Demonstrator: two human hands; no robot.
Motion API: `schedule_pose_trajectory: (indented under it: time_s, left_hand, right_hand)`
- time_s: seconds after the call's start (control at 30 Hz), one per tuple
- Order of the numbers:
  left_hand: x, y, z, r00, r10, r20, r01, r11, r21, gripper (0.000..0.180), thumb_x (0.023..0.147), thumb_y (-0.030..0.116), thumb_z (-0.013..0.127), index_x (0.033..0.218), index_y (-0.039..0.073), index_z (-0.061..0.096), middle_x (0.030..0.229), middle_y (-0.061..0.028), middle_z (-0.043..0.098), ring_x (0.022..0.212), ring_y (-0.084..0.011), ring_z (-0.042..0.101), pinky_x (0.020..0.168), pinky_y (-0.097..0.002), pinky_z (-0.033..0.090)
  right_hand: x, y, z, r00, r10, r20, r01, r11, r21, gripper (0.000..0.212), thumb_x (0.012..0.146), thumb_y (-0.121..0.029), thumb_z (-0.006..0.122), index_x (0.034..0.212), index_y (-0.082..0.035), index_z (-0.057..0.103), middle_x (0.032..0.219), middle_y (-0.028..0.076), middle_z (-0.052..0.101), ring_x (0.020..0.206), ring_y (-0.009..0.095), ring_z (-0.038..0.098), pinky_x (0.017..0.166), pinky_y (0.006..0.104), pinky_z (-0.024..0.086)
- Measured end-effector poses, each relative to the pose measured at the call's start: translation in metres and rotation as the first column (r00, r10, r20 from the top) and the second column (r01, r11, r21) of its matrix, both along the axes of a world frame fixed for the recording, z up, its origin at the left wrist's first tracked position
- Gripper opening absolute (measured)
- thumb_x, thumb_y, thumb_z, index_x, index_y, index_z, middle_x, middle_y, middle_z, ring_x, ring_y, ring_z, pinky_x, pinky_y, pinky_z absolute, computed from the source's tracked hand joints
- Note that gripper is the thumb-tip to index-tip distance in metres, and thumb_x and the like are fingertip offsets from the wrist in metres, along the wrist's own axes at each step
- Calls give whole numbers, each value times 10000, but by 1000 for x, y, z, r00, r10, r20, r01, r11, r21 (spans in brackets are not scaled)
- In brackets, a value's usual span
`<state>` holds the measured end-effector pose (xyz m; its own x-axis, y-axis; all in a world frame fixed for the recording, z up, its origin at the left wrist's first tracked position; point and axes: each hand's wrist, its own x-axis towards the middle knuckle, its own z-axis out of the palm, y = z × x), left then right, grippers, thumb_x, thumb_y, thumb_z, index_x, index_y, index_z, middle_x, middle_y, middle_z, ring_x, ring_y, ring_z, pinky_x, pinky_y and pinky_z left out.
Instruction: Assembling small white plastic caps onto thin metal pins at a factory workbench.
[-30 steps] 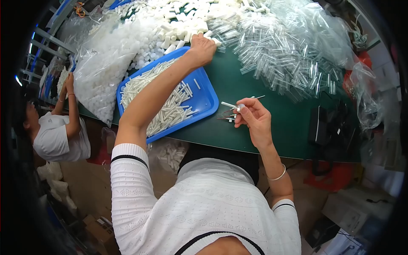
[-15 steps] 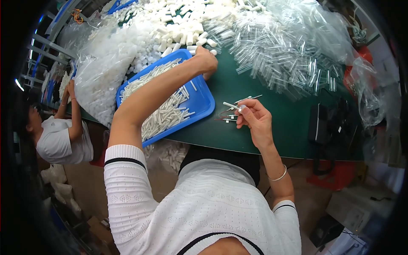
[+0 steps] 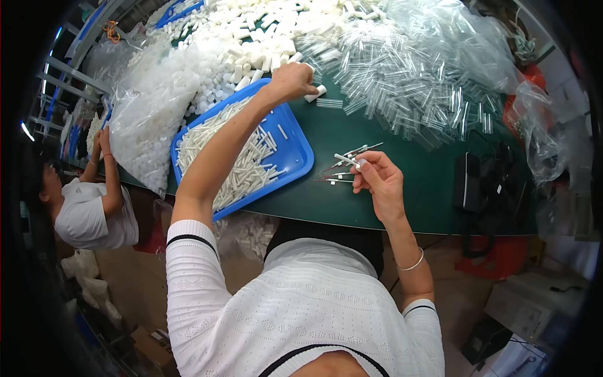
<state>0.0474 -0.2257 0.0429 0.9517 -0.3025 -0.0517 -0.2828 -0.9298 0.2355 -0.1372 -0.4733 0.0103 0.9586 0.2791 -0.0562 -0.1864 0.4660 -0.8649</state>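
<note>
My left hand [image 3: 291,81] reaches over the far right rim of a blue tray [image 3: 300,147]. Its fingers are closed on a short, thick white cylinder [image 3: 316,93], though the hand partly hides the grip. My right hand [image 3: 380,182] pinches a thin white stick [image 3: 345,159] between thumb and fingertips, tilted above the green table. Beside that hand, several slim rods with small white pieces and reddish ends [image 3: 339,181] lie on the table. Inside the tray is a heap of thin white sticks [image 3: 242,173], partly covered by my left forearm.
Thick white cylinders [image 3: 251,41] are piled at the back. Clear tubes [image 3: 402,81] spread over the far right, and a bag of whitish caps [image 3: 141,119] stands left of the tray. A black device [image 3: 470,182] sits at right. Another person [image 3: 94,204] works at far left.
My left hand has shifted slightly left and away from me, and the thick white cylinder now shows at its fingertips. My right hand has barely moved, still pinching the stick.
</note>
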Motion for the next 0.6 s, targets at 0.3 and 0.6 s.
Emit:
schedule_pose_trajectory:
  time_s: [0.3,0.6]
  left_hand:
    - [-92,-11,18,987,65,150,-5,929,-371,176,869,140,617,1006,30,612,792,-143,639,683,-245,621,624,-365,480]
    - [-210,-48,1,936,-106,-336,-273,386,-881,186,918,99,612,1085,16,599,793,-27,611,662,-64,550,554,-219,439]
  right_hand:
    - [5,-5,7,997,-79,24,79,997,3,218,930,-174,627,1065,-2,619,976,80,637,719,94,602,598,227,532]
    - [-8,15,3,997,64,-38,-54,977,207,298,967,-236,559,1115,21,553,1132,190,629,743,170,680,617,252,581]
